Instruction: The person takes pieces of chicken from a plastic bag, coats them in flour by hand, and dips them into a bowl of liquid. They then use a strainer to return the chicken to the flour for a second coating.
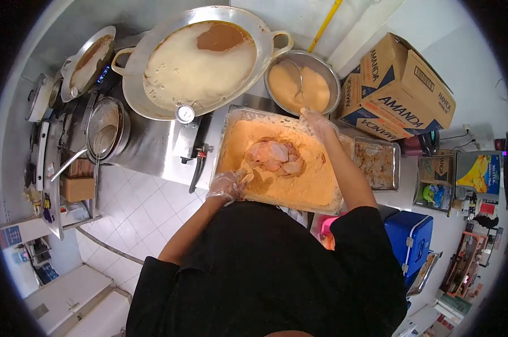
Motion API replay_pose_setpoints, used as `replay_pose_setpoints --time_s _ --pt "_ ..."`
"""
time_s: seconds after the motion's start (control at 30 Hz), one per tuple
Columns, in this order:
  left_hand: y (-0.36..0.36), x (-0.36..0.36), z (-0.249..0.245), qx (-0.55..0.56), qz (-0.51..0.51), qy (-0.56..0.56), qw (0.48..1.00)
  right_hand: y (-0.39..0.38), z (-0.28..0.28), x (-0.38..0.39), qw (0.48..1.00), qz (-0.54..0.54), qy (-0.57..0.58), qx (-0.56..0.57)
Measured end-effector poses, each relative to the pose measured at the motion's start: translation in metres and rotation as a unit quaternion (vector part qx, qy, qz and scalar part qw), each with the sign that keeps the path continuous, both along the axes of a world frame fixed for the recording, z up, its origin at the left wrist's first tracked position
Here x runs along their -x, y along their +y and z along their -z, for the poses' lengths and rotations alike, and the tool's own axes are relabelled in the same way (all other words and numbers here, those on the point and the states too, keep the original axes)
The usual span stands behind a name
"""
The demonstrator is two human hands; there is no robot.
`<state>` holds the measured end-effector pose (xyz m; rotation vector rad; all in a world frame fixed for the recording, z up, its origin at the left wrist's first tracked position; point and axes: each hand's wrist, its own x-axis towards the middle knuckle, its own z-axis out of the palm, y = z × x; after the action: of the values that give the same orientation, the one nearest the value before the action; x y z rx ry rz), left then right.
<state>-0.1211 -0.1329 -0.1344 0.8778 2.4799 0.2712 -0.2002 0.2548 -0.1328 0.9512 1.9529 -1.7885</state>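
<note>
Raw chicken pieces lie heaped in the middle of a rectangular metal tray filled with orange seasoned flour. My right hand, in a clear plastic glove, is closed around the handle of a ladle. The ladle's head is in a round steel bowl of orange mixture, beyond the tray's far right corner. My left hand, also gloved, is at the tray's near left edge. Its flour-coated fingers are loosely apart beside the flour, with no held thing visible.
A big two-handled pan of foamy oil with a dial thermometer stands at the far left. Strainers rest on a pot farther left. Cardboard boxes, a crumb-covered tray and a blue cooler are at right.
</note>
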Motion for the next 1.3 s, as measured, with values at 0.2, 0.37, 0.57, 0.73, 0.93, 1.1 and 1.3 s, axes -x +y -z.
replay_pose_setpoints --time_s 0.2,0.37,0.57,0.73,0.93,1.1,1.3 --pt "0.002 0.000 -0.015 -0.020 0.006 0.005 1.000 -0.025 -0.018 -0.021 0.990 0.116 -0.079 0.013" --pt "0.001 0.001 0.000 0.005 -0.012 -0.023 1.000 -0.024 -0.052 -0.043 0.970 0.151 -0.044 0.183" --pt "-0.004 0.000 0.005 -0.029 -0.006 -0.011 0.999 0.002 -0.055 -0.043 0.980 0.108 -0.039 0.162" --pt "-0.004 -0.001 -0.003 -0.039 -0.018 -0.016 0.999 0.061 -0.027 -0.011 0.996 0.078 -0.017 -0.047" --pt "-0.008 -0.001 0.018 -0.032 -0.026 -0.013 0.999 0.118 0.000 -0.014 0.702 -0.312 0.078 -0.635" --pt "-0.006 0.002 0.006 -0.049 -0.023 -0.027 0.998 0.101 0.027 -0.016 0.870 -0.172 -0.059 -0.459" --pt "-0.010 -0.001 0.025 -0.066 0.002 0.008 0.998 0.030 -0.013 -0.041 0.971 -0.031 -0.087 -0.219"
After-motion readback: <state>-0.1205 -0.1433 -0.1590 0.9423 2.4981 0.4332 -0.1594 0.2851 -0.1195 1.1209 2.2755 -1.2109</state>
